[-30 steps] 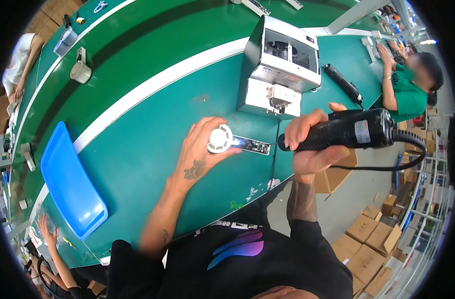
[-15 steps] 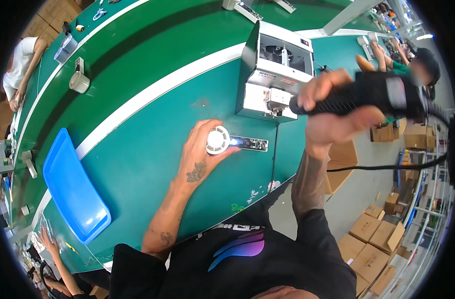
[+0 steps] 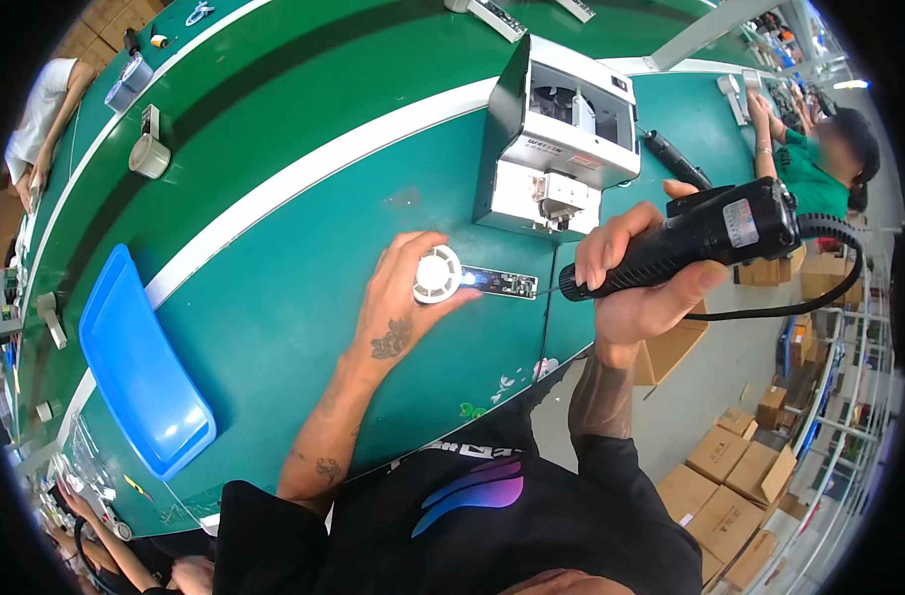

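Note:
My left hand (image 3: 395, 297) is closed around a white round housing with a slotted, wheel-like face (image 3: 436, 277). A narrow dark circuit board (image 3: 507, 283) extends to the right from the housing, with a lit bluish-white light near their join. In my right hand (image 3: 639, 299) is a black corded electric screwdriver (image 3: 705, 238), its fingers wrapped round the ribbed grip. The driver's thin bit points left, its tip at or just beside the board's right end; contact is too fine to make out.
A white and grey screw feeder (image 3: 571, 129) stands beyond my hands, with a second black screwdriver (image 3: 675, 159) beside it. A blue tray (image 3: 145, 367) lies at left. Similar white parts (image 3: 150, 156) sit on the green belt (image 3: 303, 99). Co-workers are on both sides; cardboard boxes (image 3: 725, 516) stand at right.
My right hand has brought the electric screwdriver down and left, so its bit is now at the board's right end. My left hand keeps the housing in nearly the same place.

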The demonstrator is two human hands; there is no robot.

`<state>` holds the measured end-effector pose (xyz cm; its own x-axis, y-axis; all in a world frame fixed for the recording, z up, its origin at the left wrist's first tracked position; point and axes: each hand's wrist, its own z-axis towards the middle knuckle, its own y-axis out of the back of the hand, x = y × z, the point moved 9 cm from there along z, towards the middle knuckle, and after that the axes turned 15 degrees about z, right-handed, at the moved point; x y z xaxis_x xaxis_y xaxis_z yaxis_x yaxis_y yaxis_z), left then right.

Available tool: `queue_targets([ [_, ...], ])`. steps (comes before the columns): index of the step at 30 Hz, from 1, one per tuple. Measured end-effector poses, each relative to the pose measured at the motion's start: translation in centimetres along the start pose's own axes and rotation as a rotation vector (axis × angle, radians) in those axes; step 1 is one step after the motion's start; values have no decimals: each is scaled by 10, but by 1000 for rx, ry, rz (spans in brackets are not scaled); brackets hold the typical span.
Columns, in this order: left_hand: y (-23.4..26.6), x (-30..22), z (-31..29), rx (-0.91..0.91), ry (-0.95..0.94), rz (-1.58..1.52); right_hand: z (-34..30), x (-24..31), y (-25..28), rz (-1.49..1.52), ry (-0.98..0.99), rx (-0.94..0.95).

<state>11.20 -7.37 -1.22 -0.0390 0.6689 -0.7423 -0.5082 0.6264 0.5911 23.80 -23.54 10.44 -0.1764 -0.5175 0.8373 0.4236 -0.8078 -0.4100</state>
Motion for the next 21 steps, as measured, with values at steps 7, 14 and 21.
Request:
queue_targets([
  [7, 1, -2, 0, 0, 5, 6, -7, -11, 14, 36, -6, -29],
  [14, 2, -1, 1, 7, 23, 21, -23, -14, 16, 141, 61, 73],
  [21, 2, 0, 2, 27, 27, 25, -35, -4, 5, 132, 141, 179],
])
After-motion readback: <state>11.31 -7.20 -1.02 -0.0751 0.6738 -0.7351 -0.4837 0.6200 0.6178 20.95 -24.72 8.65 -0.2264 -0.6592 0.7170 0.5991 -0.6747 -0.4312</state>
